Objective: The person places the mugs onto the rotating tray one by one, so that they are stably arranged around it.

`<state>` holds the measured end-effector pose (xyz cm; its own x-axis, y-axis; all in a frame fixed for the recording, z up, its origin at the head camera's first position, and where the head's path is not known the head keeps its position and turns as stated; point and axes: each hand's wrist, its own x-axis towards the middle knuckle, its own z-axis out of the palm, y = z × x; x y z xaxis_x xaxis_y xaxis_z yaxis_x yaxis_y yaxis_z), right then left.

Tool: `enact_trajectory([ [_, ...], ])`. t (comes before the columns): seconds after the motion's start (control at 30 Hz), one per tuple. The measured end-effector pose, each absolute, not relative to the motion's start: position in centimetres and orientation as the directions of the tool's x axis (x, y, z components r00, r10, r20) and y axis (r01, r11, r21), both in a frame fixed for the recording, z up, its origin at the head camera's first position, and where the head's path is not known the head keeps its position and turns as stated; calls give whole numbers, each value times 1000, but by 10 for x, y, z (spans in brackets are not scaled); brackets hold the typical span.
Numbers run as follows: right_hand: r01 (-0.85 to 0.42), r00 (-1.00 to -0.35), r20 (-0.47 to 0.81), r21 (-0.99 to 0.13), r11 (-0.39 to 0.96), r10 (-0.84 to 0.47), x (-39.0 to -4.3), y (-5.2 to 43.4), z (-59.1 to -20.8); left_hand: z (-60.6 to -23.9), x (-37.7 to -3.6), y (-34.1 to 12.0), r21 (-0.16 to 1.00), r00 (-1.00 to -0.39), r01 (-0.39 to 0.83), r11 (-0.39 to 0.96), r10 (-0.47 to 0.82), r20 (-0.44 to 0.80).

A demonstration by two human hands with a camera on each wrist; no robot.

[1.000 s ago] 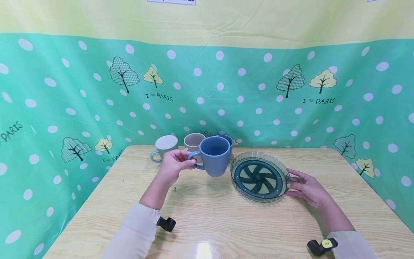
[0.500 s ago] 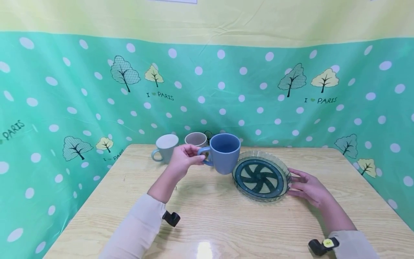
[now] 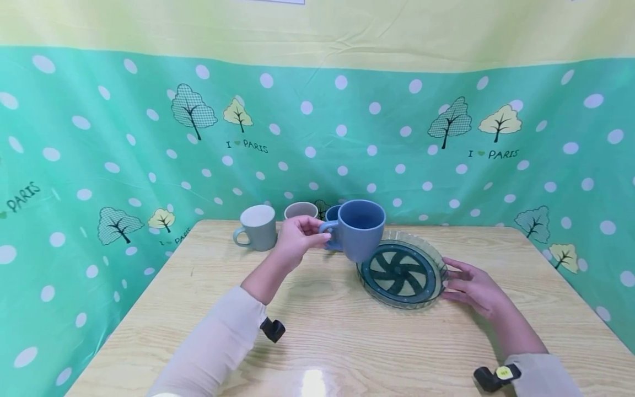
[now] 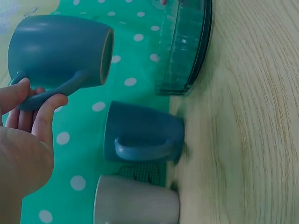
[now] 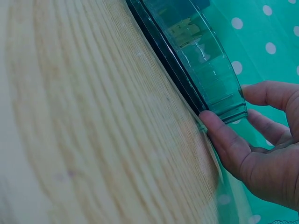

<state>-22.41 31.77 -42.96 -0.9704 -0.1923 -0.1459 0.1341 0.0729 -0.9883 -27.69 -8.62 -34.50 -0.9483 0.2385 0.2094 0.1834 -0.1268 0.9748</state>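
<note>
The left hand is pinching the handle of a blue mug, fingers curled round it, keeping the mug upright and lifted off the table, just beyond the fingertips and over the near rim of the glass dish. The right hand is resting with fingers nearly straight and slightly spread against the dish's right edge, seemingly steadying it. Behind the left fingers, another blue mug, a beige mug and a grey mug are standing by the backdrop.
</note>
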Motion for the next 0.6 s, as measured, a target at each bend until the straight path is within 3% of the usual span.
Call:
enact_trajectory([
  [0.6,126,-971,-136,-990,63,-194,-225,319,-430,-343,-276,-55,989,-963,122,-86,232,139],
])
